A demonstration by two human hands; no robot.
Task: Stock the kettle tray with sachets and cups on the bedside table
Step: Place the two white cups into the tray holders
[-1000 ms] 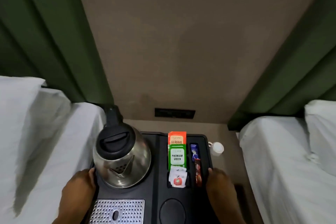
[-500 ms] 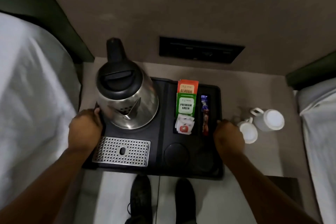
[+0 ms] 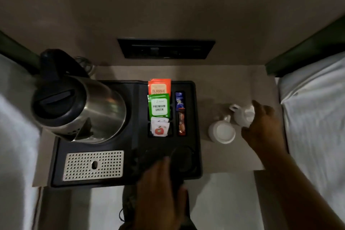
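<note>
A black kettle tray (image 3: 197, 117) lies on the bedside table (image 3: 224, 84). On its left stands a steel kettle (image 3: 80, 106) with a black lid. Orange and green tea sachets (image 3: 159, 99), small white sachets (image 3: 160, 128) and stick sachets (image 3: 180, 114) fill its slots. Two white cups sit upside down on the table right of the tray: the nearer cup (image 3: 222, 132) stands free. My right hand (image 3: 263, 129) curls around the farther cup (image 3: 242, 115). My left hand (image 3: 158, 188) hovers, blurred, over the tray's front edge by two round recesses (image 3: 183, 158), holding nothing.
A perforated metal drip plate (image 3: 93, 165) fills the tray's front left. A black socket panel (image 3: 166, 48) is set in the wall behind. White beds flank the table at left (image 3: 13, 145) and right (image 3: 315, 117). My dark shoes show below the table's edge.
Both hands have let go of the tray's sides. My left hand has swung to the tray's front middle. My right hand has moved right to the farther cup. The view tilted further down.
</note>
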